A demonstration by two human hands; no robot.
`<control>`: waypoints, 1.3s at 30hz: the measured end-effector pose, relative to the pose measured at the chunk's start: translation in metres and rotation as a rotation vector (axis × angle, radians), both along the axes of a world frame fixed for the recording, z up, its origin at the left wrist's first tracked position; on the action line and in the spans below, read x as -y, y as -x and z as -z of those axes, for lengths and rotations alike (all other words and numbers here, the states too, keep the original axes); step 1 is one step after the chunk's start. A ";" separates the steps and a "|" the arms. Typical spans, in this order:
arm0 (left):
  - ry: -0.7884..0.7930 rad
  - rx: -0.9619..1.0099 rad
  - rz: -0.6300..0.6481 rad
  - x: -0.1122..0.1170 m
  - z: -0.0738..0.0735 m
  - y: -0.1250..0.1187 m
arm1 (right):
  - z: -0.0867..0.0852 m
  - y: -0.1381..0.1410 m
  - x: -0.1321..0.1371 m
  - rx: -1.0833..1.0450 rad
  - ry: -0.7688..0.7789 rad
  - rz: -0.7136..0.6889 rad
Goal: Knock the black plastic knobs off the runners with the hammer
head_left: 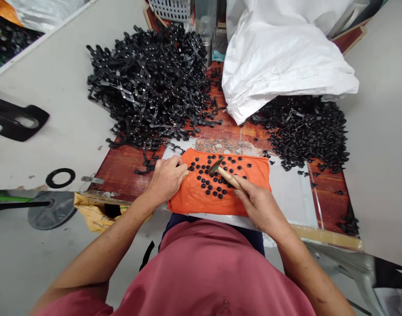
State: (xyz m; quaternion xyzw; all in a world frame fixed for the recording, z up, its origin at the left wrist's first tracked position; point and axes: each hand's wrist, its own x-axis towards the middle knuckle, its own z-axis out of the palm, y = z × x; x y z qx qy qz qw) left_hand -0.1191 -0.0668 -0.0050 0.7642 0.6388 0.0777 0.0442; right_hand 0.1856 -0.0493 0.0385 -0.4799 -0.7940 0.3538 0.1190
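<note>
An orange cloth (194,199) lies flat in front of me, dotted with several small black round studs (219,196). My right hand (260,202) is closed round the wooden handle of a small hammer (232,179). The hammer's dark head rests over or just above the studs near the middle of the cloth; I cannot tell whether it touches them. At the cloth's left edge, my left hand (168,177) is closed with its fingers curled together. A bit of black shows by its fingertips, but what they hold is mostly hidden.
A tall heap of black jointed plastic parts (148,83) stands at the back left. At the right, a pile of black pointed pieces (311,131) lies partly under a white sack (282,57). A steel flask (206,44) stands behind. The reddish wooden table (122,169) has panels on both sides.
</note>
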 end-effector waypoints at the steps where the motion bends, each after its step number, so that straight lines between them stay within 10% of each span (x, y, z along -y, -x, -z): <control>1: -0.003 -0.013 0.004 0.000 0.001 0.000 | -0.001 0.003 -0.001 0.023 -0.018 -0.005; 12: 0.008 0.134 0.037 -0.006 0.004 0.001 | 0.005 0.057 -0.013 0.403 -0.267 -0.136; 28: -0.007 0.164 0.030 -0.006 0.014 -0.001 | 0.004 0.061 -0.008 0.483 -0.291 -0.187; 39: 0.074 0.041 0.336 -0.004 -0.045 0.050 | -0.001 0.061 -0.023 0.534 -0.305 -0.251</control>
